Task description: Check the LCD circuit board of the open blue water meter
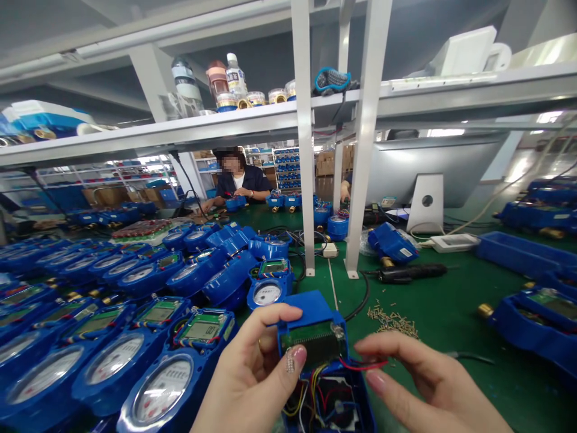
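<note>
1. Left hand (252, 373) grips the upper left side of a blue meter housing (315, 313), thumb laid against the edge of the green circuit board (313, 344) seated in it, fingers curled round the top.
2. Right hand (415, 379) sits at the housing's right side, thumb and forefinger pinched on a thin red wire (365, 364) that runs from the board.
3. Housing is open and held low at centre, just above the green mat (451, 313); red, yellow and black wires (315, 391) show loose in its lower half.
4. Just left of the left hand stands a blue water meter (162, 388) with a round dial, one of many ranked in rows (90, 288) across the left of the bench.
5. Small heap of brass screws (392, 322) lies on the mat beyond the right hand, near it but apart.
6. Black electric screwdriver (412, 272) lies further back, beside a white upright post (363, 138).
7. Blue trays (518, 252) stand at the right edge.
8. Another person (238, 180) sits at the far side of the bench, below a shelf carrying bottles (234, 75).
</note>
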The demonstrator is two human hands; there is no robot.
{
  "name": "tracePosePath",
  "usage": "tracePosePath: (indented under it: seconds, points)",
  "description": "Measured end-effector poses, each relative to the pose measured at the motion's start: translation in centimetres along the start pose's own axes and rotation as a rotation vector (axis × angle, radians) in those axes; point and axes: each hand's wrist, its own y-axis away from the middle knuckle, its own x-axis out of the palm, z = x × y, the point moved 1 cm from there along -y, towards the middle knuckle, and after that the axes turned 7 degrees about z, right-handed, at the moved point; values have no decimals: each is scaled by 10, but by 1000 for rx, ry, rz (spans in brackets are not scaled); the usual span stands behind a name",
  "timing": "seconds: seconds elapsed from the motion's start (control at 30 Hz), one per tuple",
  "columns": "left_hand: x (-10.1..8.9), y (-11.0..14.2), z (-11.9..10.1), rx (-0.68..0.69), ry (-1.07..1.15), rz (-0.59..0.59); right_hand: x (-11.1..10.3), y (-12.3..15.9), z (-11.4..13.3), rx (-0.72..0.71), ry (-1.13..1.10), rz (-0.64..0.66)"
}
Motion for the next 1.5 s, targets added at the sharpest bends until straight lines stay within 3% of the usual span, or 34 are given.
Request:
tracePosePath:
  seconds: [0.23,0.4,0.5,0.63,0.83,0.97,1.1,1.2,1.3,1.5]
  points:
    - [7,-7,-6,74,-63,169,-1,-10,19,23,-139,41]
    - [5,-7,-2,-2,97,187,7,-17,22,120,-369,35]
    - [-1,-5,3,-30,207,229,11,-23,25,69,-458,-42]
    - [-10,-2,9,-119,45,193,14,-31,33,17,-503,-70]
    - [-9,1,5,-115,-109,206,20,-32,35,33,-481,-83]
    - [-7,2,4,-83,-110,147,22,-28,33,50,-462,-53]
    - [-7,3,8,-48,-64,92,20,-23,28,31,-388,143]
    - [-4,4,12,-38,-38,51,13,-18,23,36,-163,241]
    - [-2,6,15,-28,-20,-9,4,-15,19,-5,10,237]
    - [-1,6,18,-56,-19,-49,-10,-14,21,-55,27,154]
